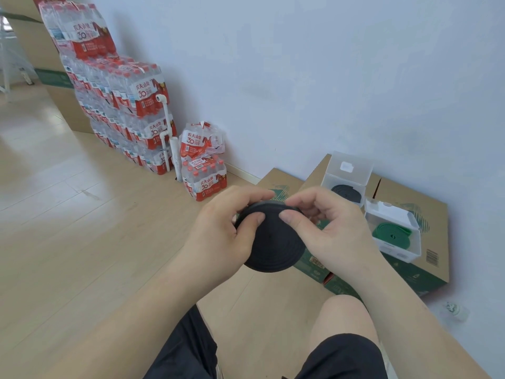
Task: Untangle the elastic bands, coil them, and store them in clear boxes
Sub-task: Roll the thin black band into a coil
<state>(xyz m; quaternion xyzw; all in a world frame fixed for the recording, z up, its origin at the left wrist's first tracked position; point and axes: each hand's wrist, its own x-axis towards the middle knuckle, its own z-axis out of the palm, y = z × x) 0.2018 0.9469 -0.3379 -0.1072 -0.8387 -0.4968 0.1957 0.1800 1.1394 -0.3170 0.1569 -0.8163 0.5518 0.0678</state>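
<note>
- Black elastic band (273,247) – already wound into a flat, tight spiral disc; no loose tail or tangle is seen on it.
- The disc is held in the air over the floor (82,214), in front of the knees, between both hands, and is not yet in any box.
- Left hand (218,233): fingers (254,218) curled round the disc's left edge, thumb pressed on its upper face.
- Right hand (333,231): the disc's upper right rim is pinched between thumb and curled fingers – the band's outer end seems to be kept down there, though the end itself is hidden.
- Far clear box (355,162), lid stood up: a black coil (348,192) is already stored inside.
- Near clear box (396,253), lid open: a green band (390,232) is laid inside, looped rather loosely.
- Both boxes are set on cardboard cartons (431,214) by the wall, to the right of the hands.
- Judged done: untangling and coiling of this band, plus two bands boxed.
- Judged left: this disc is to be placed in a box and the lids shut. No third box can be made out, so which box is meant cannot be told.
- No further loose bands are visible; whether more are out of view cannot be told.
</note>
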